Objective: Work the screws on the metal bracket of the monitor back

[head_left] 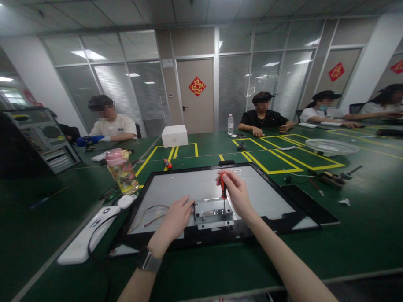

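My right hand is closed round the red-and-black handle of a screwdriver. The screwdriver stands upright, its tip down at a small metal bracket box with connector ports. This box sits on the grey back of a flat display panel with a black frame, lying on the green table. My left hand, fingers stretched out, rests on the panel with the fingertips at the box's left edge. Thin wires run across the panel left of that hand. The screw under the tip is too small to make out.
Left of the panel are a white power bank with a black cable and a pink-lidded bottle. A black phone-like slab lies at the right. Farther back stand a white box and an open computer case. Several people sit opposite.
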The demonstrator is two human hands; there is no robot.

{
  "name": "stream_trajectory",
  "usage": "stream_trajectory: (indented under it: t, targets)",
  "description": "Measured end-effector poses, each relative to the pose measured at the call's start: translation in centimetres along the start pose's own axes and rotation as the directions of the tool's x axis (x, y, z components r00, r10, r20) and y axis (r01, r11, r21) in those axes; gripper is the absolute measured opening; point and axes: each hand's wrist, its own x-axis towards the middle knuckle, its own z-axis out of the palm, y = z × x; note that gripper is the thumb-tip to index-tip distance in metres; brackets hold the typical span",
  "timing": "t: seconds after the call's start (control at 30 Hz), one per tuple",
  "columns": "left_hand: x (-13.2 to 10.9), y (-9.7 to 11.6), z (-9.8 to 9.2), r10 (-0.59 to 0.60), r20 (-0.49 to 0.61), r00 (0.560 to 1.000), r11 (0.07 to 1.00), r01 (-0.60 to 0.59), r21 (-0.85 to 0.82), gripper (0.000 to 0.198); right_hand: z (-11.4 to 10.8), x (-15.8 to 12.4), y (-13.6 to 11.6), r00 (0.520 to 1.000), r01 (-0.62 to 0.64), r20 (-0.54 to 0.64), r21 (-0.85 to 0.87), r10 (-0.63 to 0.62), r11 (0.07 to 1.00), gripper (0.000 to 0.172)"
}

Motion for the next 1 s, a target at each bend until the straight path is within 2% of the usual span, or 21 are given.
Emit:
stream_trajectory:
  t: [0.13, 0.23, 0.5, 0.77, 1.0]
  targets:
    - [0.07, -0.22, 0.45, 0.005, -0.019, 1.0, 1.0, -0.005, 0.016, 0.039, -0.18, 0.29, 0.43, 0.992, -0.016, -0.128, 0.021, 0.018, 1.0, 0.021]
    - [0.11, -0.28, 0.76, 0.002, -0.029, 1.0, 1.0, -0.002, 0.016, 0.04, -0.27, 0.41, 0.61, 0.984, -0.025, -0.176, 0.033, 0.03, 0.999, 0.022]
    - [0.01, -0.09, 0.42, 0.007, -0.028, 1.0, 1.0, -0.008, -0.008, 0.04, -0.34, 0.51, 0.43, 0.984, -0.069, -0.157, 0.069, 0.079, 0.995, 0.025]
    - [-0.03, 0.15, -0.01, -0.01, -0.012, 1.0, 1.0, 0.01, -0.028, 0.04, -0.27, 0.42, 0.04, 0.987, -0.057, -0.151, 0.041, 0.062, 0.998, 0.028]
    - [-0.11, 0.19, 0.29, -0.021, -0.045, 0.999, 0.999, 0.019, -0.038, 0.039, -0.33, 0.5, 0.22, 0.992, -0.04, -0.114, 0.038, 0.044, 0.998, 0.027]
